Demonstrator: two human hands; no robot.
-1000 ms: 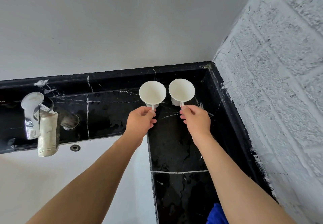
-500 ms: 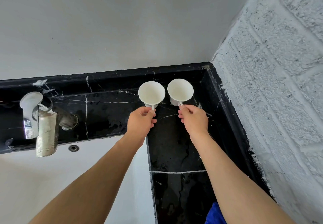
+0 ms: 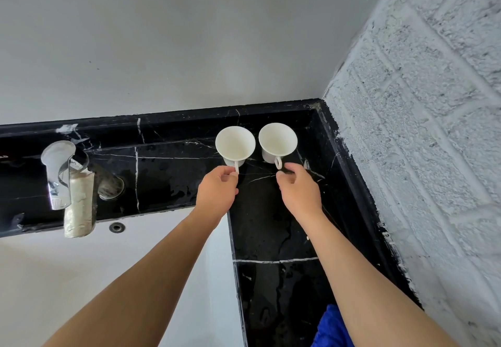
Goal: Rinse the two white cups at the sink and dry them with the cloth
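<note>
Head view, fingers: our left hand (image 3: 217,193) pinches the left cup (image 3: 235,143) by its handle; right hand (image 3: 298,189) fingers now loosely curled just off the right cup (image 3: 278,140) handle, which they gripped a moment ago
Meaning: right cup looks set down; we judge the step unclear
Cups: white, upright, side by side on the black counter (image 3: 271,232) corner; blue cloth (image 3: 332,330) near our right arm

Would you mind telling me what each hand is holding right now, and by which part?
The left hand pinches the left cup by its handle. The right hand holds nothing.
</note>
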